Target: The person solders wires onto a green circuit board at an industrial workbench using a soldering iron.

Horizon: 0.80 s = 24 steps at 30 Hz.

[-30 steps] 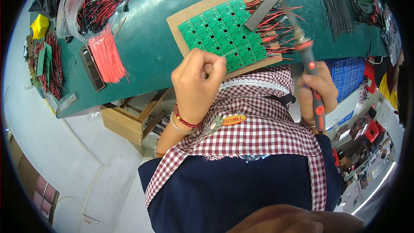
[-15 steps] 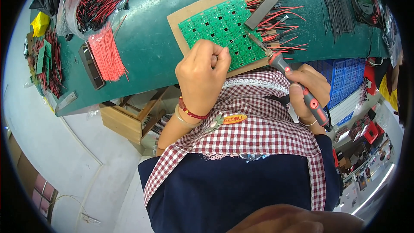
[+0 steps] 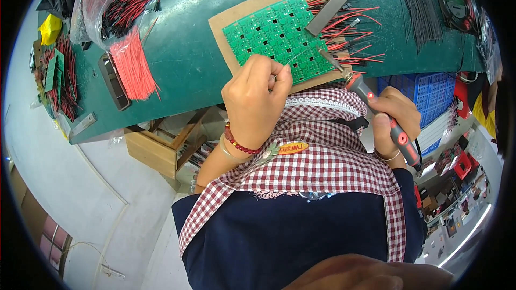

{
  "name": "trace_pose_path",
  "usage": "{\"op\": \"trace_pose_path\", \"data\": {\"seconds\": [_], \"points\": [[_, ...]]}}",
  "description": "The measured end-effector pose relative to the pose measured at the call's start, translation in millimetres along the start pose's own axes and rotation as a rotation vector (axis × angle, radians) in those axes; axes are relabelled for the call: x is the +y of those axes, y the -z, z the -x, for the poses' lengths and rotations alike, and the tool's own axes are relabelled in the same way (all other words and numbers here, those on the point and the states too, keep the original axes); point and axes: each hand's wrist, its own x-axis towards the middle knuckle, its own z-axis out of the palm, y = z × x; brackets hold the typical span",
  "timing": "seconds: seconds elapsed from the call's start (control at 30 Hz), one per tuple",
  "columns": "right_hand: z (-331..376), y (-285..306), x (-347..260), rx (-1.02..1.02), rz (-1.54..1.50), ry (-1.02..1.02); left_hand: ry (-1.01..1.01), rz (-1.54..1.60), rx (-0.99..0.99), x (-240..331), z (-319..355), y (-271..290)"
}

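Observation:
A green circuit board panel [image 3: 263, 32] lies on a piece of brown cardboard [image 3: 221, 43]. My left hand [image 3: 253, 96] is closed in a pinch over the panel's near edge, holding a thin solder wire [image 3: 294, 58] that points up and right across the board. Wrapped around a grey and red soldering iron [image 3: 366, 94], my right hand [image 3: 399, 117] is at the right. The iron's tip is over the panel's right side, near the wire's end; whether it touches is too small to tell. Red and black wires [image 3: 357, 40] stick out from the panel's right edge, partly beneath a dark metal bar [image 3: 339, 4].
On the green table [image 3: 183, 32], a bundle of red wires [image 3: 134, 70] lies beside a dark tray [image 3: 112, 83]. Bagged red-black wires [image 3: 126, 8] are behind. Black wires [image 3: 418, 11] and a black fan [image 3: 456, 4] lie far right. Blue crates [image 3: 430, 96] stand below the table's right edge.
My right hand and the soldering iron have shifted right and slightly toward me, the tip with them. My left hand has moved a little to the right with the solder wire.

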Motion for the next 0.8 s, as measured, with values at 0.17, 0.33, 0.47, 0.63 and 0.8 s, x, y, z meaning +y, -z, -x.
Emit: {"op": "trace_pose_path", "data": {"seconds": [0.17, 0.33, 0.47, 0.63, 0.8], "points": [[2, -4, 2, -0.048, 0.015, -0.023, -0.009, 0.001, -0.012, -1, 1, -1], [1, -6, 1, -0.051, 0.033, 0.003, -0.017, -0.013, -0.020, -1, 1, -2], [3, -7, -1, -0.067, 0.063, 0.028, -0.023, -0.017, -0.030, -1, 1, -4], [7, -10, -2, -0.063, 0.080, 0.116, -0.039, -0.032, -0.045, 1, 3, -7], [10, -12, -4, -0.065, 0.110, 0.142, -0.076, -0.064, -0.077, -1, 4, -8]]}}
